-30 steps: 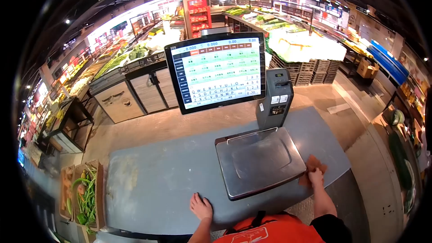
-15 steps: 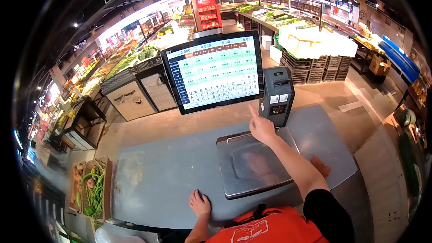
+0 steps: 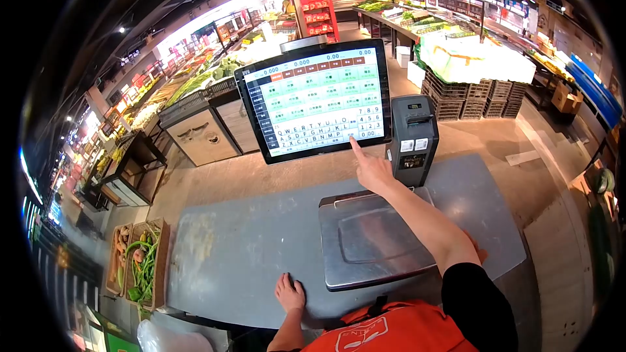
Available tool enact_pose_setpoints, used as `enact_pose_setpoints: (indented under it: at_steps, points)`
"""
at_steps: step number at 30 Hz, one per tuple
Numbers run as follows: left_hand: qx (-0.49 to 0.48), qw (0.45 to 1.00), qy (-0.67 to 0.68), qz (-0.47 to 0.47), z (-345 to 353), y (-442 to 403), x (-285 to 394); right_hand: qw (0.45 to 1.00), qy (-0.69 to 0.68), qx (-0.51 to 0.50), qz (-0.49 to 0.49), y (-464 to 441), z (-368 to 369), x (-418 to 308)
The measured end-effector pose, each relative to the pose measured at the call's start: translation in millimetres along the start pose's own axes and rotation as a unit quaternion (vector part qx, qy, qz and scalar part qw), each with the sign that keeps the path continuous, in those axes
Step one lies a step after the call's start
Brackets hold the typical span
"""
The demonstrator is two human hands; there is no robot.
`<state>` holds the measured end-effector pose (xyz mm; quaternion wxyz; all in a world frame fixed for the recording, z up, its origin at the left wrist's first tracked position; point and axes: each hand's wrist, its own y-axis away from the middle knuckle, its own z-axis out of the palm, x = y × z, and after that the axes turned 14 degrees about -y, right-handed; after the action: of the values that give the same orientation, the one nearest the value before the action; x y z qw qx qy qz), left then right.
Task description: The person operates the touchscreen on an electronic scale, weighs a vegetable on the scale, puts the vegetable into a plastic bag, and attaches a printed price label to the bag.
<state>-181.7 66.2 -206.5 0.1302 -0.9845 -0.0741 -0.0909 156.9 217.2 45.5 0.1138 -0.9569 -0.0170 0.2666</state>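
The screen [image 3: 316,101] stands at the far side of the grey counter [image 3: 225,241], just left of the dark printer [image 3: 413,137] and beyond the metal scale [image 3: 375,238]. It is wide and flat, with a glossy black frame, and in this view it leans a little, its right side higher than its left. It is lit. Along the top runs a pale strip of readings, two at 0.000 and two at 0.00, over a row of brownish-red tabs with an orange one at the left end. Below lie rows of light green tiles with small dark characters, too small to read, and a dark column of buttons goes down the left side. Black letters on white form a keyboard at the bottom, with a number pad at the lower right. The right hand [image 3: 373,171] reaches up over the scale, half closed: the index finger is straight, the others are curled in, and it holds nothing. Its fingertip is at the lower edge of the display, below the keyboard's right part; whether it presses the glass, I cannot tell. The left hand [image 3: 289,292] rests on the counter's near side, left of the scale, loosely open with its fingers slightly bent, gripping nothing.
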Motion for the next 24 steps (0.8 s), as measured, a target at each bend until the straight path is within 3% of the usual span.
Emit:
enact_pose_setpoints:
  at_steps: [24]
  points:
    - [-0.001,1.0,-0.004,0.004,-1,-3,0,0.999,-0.016,0.034,-0.026,-7,7,12]
